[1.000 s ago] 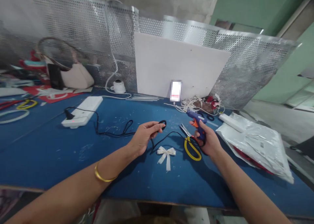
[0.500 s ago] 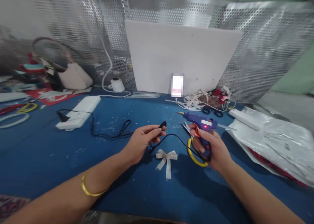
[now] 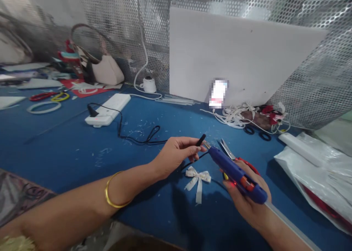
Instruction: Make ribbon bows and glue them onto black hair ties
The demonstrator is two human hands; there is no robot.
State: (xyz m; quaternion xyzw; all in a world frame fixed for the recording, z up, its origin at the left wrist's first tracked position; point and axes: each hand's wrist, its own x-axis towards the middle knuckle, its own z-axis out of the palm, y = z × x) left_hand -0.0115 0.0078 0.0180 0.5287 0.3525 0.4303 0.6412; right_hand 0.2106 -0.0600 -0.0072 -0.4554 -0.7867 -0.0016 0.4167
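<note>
My left hand pinches a small narrow black piece between thumb and fingers; its exact kind is unclear. My right hand is wrapped round a blue hot glue gun, its nozzle pointing left, at or very close to the black piece. A clear glue stick sticks out of the gun's rear. Below my left hand, a pale ribbon bow lies on the blue table. Scissors with red handles lie behind the gun, partly hidden by it and my right hand.
A black cord runs from a white power strip to behind my left hand. At the back stand a lit phone and a white board. Tangled ribbons and plastic bags lie to the right.
The glue gun has turned in my right hand and its nozzle has come to the black piece. My left hand has tilted that piece. The view has shifted left.
</note>
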